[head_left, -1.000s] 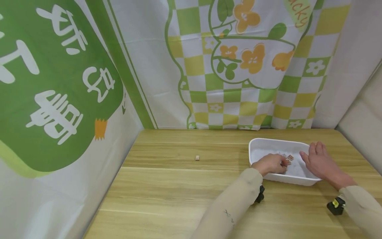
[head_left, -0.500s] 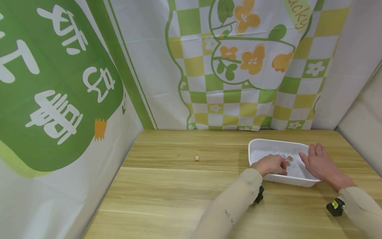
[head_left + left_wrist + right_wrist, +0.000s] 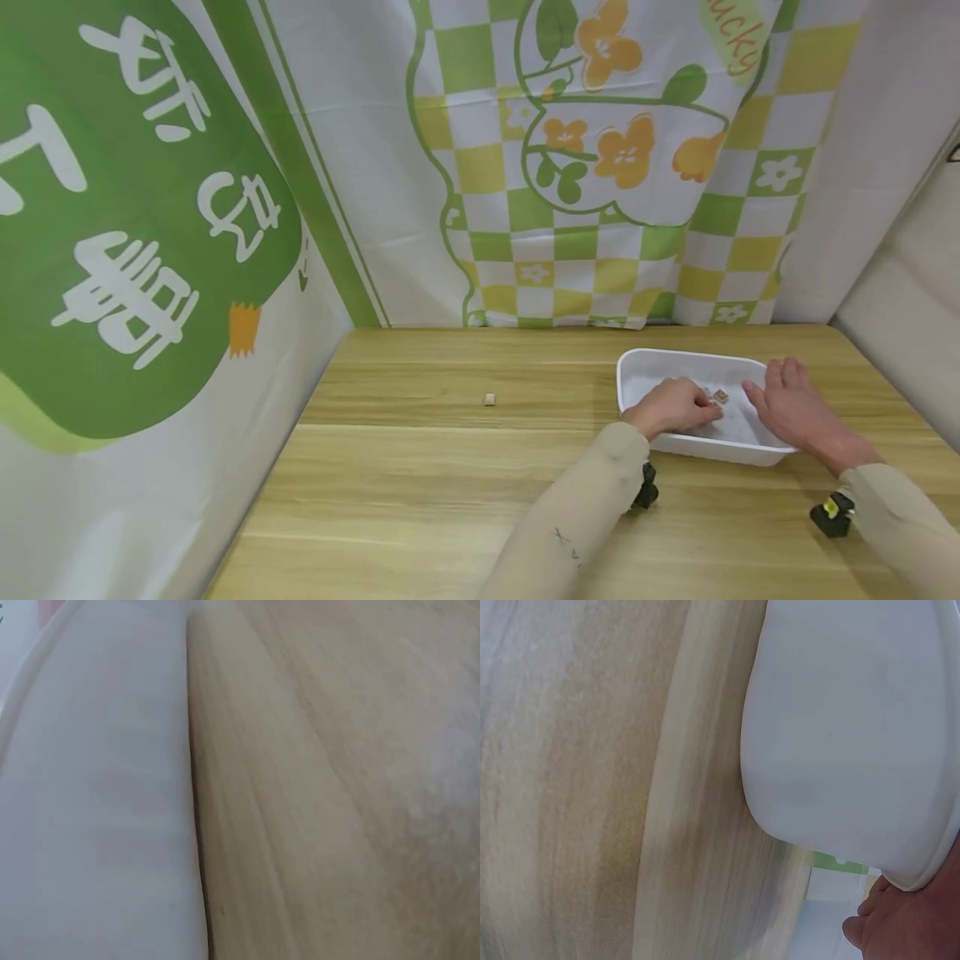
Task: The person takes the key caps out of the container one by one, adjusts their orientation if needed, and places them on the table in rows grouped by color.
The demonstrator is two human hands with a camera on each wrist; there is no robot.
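Observation:
My left hand [image 3: 671, 403] reaches over the near side of a white plastic tray [image 3: 720, 451]. Its fingers are bent down inside, with the fingertips close to small square wooden tiles [image 3: 721, 397]. Whether a tile is pinched between them is hidden. My right hand [image 3: 797, 406] holds the tray's right end, thumb inside the rim and the other fingers outside. In the right wrist view, part of this hand [image 3: 904, 922] shows against the tray's outer wall [image 3: 847, 735]. The left wrist view shows only the tray's side [image 3: 105, 795] and the wooden surface, not the left hand.
A single small pale tile [image 3: 490, 400] lies on the wooden table [image 3: 420, 483], left of the tray. Printed cloth [image 3: 585, 250] hangs behind the table's far edge. Another green and white cloth [image 3: 150, 250] covers the left side.
The head view has shifted slightly. My left fingertips have moved a little within the tray and now cover more of the tiles. My right hand stays at the tray's right end.

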